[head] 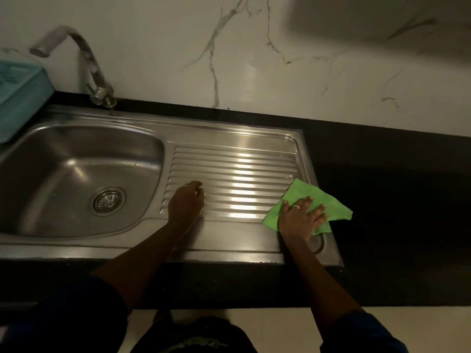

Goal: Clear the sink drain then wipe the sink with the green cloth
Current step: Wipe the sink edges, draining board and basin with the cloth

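A steel sink [229,138] is set in a black counter, its basin on the left and a ribbed drainboard [244,179] on the right. The round drain strainer [109,201] sits at the basin's bottom with nothing visible on it. The green cloth [311,197] lies at the drainboard's right front corner, partly over the black counter. My right hand [300,217] presses flat on the cloth with its fingers spread. My left hand [186,200] rests on the drainboard's left end with loosely curled fingers and holds nothing.
A curved chrome tap [86,64] stands behind the basin. A light blue plastic box [20,98] sits at the far left edge. The black counter [395,200] stretches to the right, and a white marble wall [254,59] rises behind.
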